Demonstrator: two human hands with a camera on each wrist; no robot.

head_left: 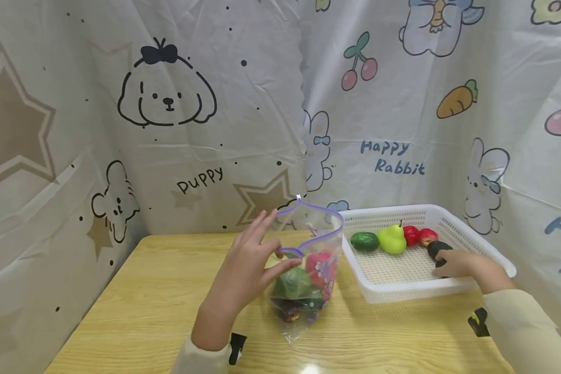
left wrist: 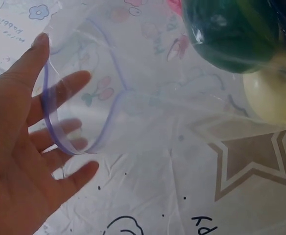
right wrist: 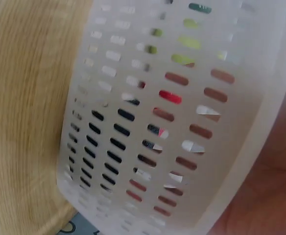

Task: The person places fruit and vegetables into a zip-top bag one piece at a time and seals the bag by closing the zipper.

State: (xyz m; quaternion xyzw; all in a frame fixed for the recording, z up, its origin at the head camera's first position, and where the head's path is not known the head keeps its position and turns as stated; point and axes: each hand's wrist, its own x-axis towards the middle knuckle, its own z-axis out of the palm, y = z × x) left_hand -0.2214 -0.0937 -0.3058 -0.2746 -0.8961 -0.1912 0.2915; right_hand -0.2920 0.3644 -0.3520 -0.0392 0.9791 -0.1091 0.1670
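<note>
In the head view, my left hand [head_left: 248, 259] holds the purple rim of a clear zip bag [head_left: 324, 244] between thumb and fingers, its mouth spread. Inside the bag sit a green round vegetable [head_left: 293, 285], a pinkish-red piece [head_left: 319, 266] and darker produce at the bottom. The left wrist view shows the bag's rim [left wrist: 114, 105] against my spread fingers. My right hand [head_left: 463, 264] reaches over the near wall of a white basket [head_left: 392, 295] and grips a dark, nearly black fruit or vegetable [head_left: 437, 249]. In the right wrist view, the basket's slotted wall [right wrist: 148, 122] hides most of that grip.
Also in the basket lie a dark green fruit or vegetable [head_left: 364, 241], a green pear [head_left: 392, 240] and two red fruits [head_left: 427, 237]. A wooden table [head_left: 145, 301] carries the bag and basket. Printed curtains [head_left: 262, 119] hang behind and at both sides.
</note>
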